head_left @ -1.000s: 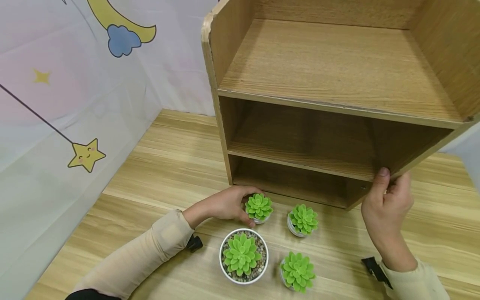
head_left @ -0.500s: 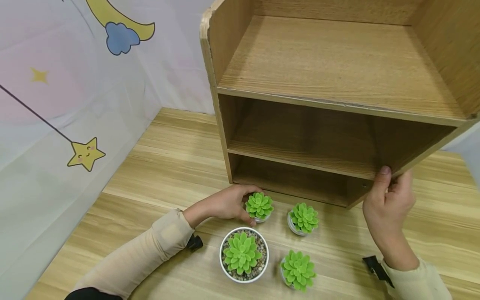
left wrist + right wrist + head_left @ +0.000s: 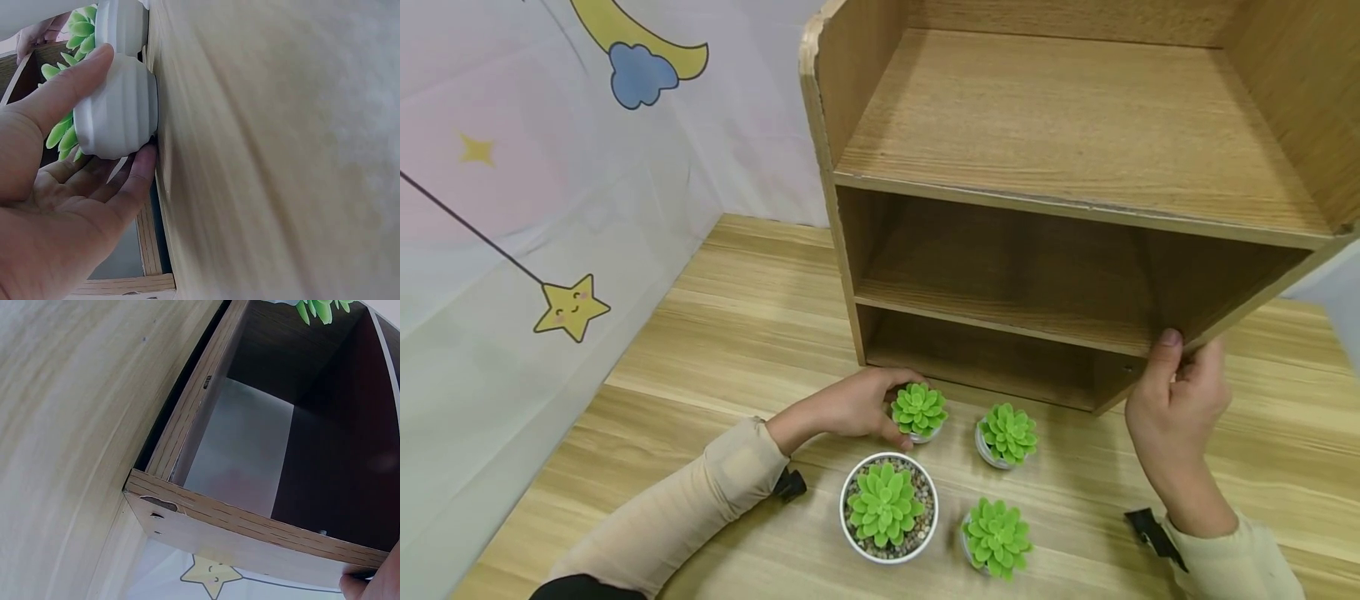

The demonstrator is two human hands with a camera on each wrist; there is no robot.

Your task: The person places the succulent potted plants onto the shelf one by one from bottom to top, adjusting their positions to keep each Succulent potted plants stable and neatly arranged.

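In the head view my left hand (image 3: 856, 405) holds a small potted succulent (image 3: 919, 408) at the front foot of a wooden shelf unit (image 3: 1086, 125). The left wrist view shows its ribbed white pot (image 3: 119, 112) between thumb and fingers, low over the tabletop. My right hand (image 3: 1180, 425) grips the unit's right side panel, thumb on the inner side and the other fingers mostly hidden behind the edge. Just right of the held plant stands another small succulent (image 3: 1007, 435). A third small one (image 3: 997, 537) is nearer me, beside a larger pebble-filled white pot (image 3: 887, 512).
The shelf unit has an open top and two compartments below, with a middle shelf board (image 3: 1000, 321) between them. It stands on a wood-grain table (image 3: 700, 333). A pale printed cloth (image 3: 475, 242) with a moon and stars hangs at the left and behind.
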